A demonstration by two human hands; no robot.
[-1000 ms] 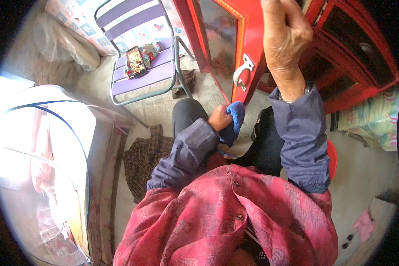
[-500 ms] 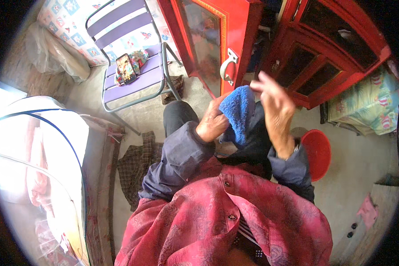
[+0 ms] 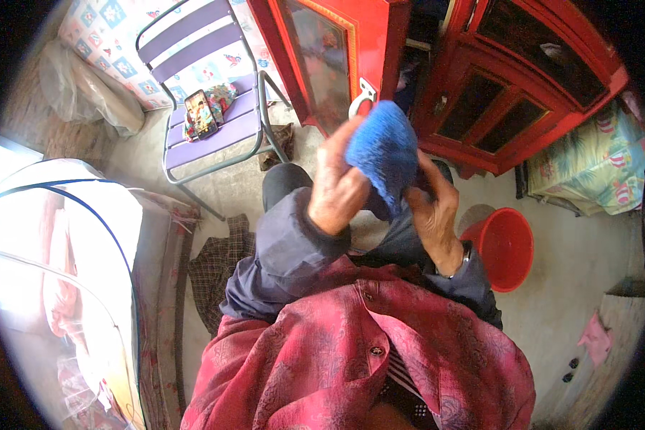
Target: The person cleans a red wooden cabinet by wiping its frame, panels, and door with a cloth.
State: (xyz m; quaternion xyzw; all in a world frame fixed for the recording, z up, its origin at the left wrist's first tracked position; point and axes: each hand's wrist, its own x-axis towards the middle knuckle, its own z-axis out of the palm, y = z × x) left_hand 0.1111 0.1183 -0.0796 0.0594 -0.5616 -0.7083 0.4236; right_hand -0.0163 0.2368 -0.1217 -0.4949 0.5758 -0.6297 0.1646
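A folded blue cloth point(image 3: 385, 147) with a fluffy, towel-like surface is held up between my two hands, just in front of the red cabinet door point(image 3: 377, 54). My left hand point(image 3: 337, 188) grips its left side, with the fingers partly behind the fabric. On the opposite edge, my right hand point(image 3: 437, 213) pinches the cloth between thumb and fingers. The top of the cloth overlaps the lower part of the white door handle point(image 3: 363, 97); whether it touches the handle I cannot tell.
A red bucket point(image 3: 507, 249) stands on the floor to my right. Ahead on the left, a purple slatted chair point(image 3: 193, 150) bears a phone point(image 3: 201, 115) and a floral cloth. A dark checked cloth point(image 3: 218, 261) lies on the floor. More red cabinet point(image 3: 512, 93) stands at right.
The blue cloth has risen toward the door handle. My right hand, raised and apart from it before, has come down and now grips its right edge.
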